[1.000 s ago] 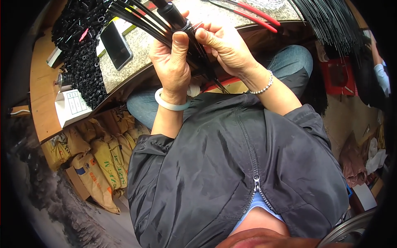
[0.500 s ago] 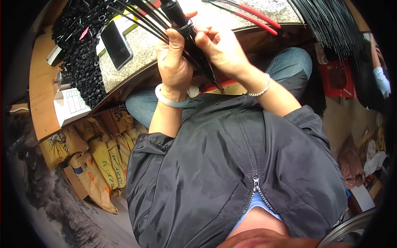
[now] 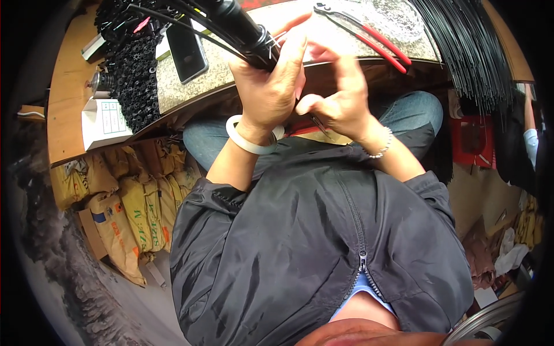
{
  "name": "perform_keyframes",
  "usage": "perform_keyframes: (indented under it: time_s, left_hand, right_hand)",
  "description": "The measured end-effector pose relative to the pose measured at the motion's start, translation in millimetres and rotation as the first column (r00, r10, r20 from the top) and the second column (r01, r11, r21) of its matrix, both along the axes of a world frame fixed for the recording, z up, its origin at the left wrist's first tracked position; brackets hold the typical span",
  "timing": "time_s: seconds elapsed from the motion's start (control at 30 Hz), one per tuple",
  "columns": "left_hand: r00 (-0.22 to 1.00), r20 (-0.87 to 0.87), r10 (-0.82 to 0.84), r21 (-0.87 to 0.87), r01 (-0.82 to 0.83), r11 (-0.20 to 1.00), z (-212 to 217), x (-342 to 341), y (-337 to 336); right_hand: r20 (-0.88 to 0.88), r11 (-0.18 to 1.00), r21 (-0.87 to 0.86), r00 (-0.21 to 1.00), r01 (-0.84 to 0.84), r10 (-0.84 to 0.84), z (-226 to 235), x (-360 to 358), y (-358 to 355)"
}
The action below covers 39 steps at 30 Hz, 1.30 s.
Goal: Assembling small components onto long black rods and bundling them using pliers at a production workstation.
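Observation:
A black umbrella frame, with a thick tube and several thin ribs fanning out at its upper left, slants across the front of the table. My left hand is wrapped around its lower part and hides some of it. Beside it, my right hand is open, thumb and fingers apart. The right thumb is close to the frame's lower end; whether it touches I cannot tell. Some right fingertips are blurred. A small pale wire or thread crosses the frame's collar, just above my left fingers.
Red-handled pliers lie on the stone-patterned tabletop. A phone, a heap of small black parts and a white box sit left. Thin black rods overhang the right edge. Filled sacks stand below left.
My right hand has come away from the frame's collar and opened, moving right and down. My left hand now covers the frame just below the collar. The whole view has shifted slightly.

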<state>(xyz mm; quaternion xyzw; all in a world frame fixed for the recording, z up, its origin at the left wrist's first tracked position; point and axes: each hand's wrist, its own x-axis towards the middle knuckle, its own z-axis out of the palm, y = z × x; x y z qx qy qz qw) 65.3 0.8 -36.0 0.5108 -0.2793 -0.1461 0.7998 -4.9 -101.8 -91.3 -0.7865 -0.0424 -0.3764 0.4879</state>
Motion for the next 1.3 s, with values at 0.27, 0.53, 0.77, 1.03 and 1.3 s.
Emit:
perform_keyframes:
  time_s: [0.27,0.53,0.77,1.03,1.3]
  left_hand:
    - [0.985,0.163,0.046,0.038,-0.053,0.998,-8.5,-9.7,-1.9]
    - [0.98,0.074,0.184,0.005,-0.185,0.983,-7.8,-8.0,-6.1]
    - [0.965,0.182,0.191,0.015,-0.197,0.98,-17.4,-0.7,-1.9]
    - [0.986,0.117,0.116,0.029,-0.12,0.992,-0.5,8.0,17.4]
    - [0.987,0.082,0.135,0.021,-0.137,0.99,-10.7,12.3,19.0]
  right_hand:
    - [0.137,0.842,-0.452,0.956,0.295,-0.261,73.2,-2.0,-0.2]
    - [0.192,0.929,-0.308,0.97,0.204,-0.149,64.9,-5.6,2.5]
    - [-0.052,0.854,0.485,0.969,-0.187,0.242,68.8,-4.4,2.4]
    - [-0.072,0.597,-0.721,0.819,0.352,-0.569,-5.7,-4.3,-87.1]
    - [-0.082,0.481,-0.839,0.812,0.257,-0.577,-15.0,-2.4,-99.8]
